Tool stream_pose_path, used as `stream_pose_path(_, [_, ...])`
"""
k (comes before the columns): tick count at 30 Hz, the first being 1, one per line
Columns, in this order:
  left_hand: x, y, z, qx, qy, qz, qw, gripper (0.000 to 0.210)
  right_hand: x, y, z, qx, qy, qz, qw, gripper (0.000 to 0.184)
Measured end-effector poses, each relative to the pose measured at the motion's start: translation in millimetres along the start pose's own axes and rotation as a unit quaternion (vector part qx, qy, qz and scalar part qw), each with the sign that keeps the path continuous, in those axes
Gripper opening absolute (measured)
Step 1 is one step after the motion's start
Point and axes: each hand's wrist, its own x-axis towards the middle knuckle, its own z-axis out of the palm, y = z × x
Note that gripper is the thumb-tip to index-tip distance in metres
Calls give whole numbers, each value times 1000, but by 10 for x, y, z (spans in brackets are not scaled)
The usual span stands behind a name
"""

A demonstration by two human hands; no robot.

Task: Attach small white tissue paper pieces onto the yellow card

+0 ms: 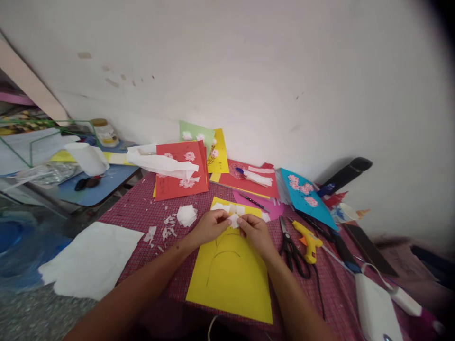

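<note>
Between the fingertips of my left hand (213, 226) and my right hand (254, 231) is a small piece of white tissue paper (233, 220). Both hands pinch it from opposite sides, over the upper part of a yellow sheet (234, 279) with dark curved lines drawn on it. More white tissue pieces lie along the sheet's top edge, partly behind my fingers. Left of the sheet sits a stack of white tissue cutouts (186, 215), with torn scraps (169, 232) beside it. Black scissors (292, 251) lie to the right of my right hand.
A yellow glue gun (308, 241) with its cord lies right of the scissors. Red cards (181, 187) with pink-white flowers stand at the back, a blue card (308, 194) at right. A large white sheet (94, 260) hangs over the left edge. A paper roll (87, 158) stands on the blue table (106, 184).
</note>
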Motion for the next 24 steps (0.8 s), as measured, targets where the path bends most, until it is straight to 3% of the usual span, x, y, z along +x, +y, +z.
stream_pose_path(4, [8,-22,-61,-47,21,-51,997,20,4,5,-18,-8,8,-2,1000,31])
stream_pose_path(8, [-105,17,-313,-46,36,-95,994,24,0,-4,-17,-6,13,11,1000,29])
stream_pose_path(13, [-279,-34,-843,121,39,-107,986,29,-5,16,6,-12,4,17,1000,27])
stream_pose_path(17, [-301,-103,-1156,325,6,-120,938,26,0,35,23,-30,-6,4,1000,30])
stream_pose_path(19, [-302,-91,-1211,402,12,-125,907,19,0,32,25,-33,-8,3,999,31])
stream_pose_path(21, [-315,-29,-1180,438,66,-126,888,23,0,30,25,-32,-6,5,999,31])
stream_pose_path(24, [-327,135,-956,411,163,-92,892,36,-2,39,29,-21,-2,9,1000,30])
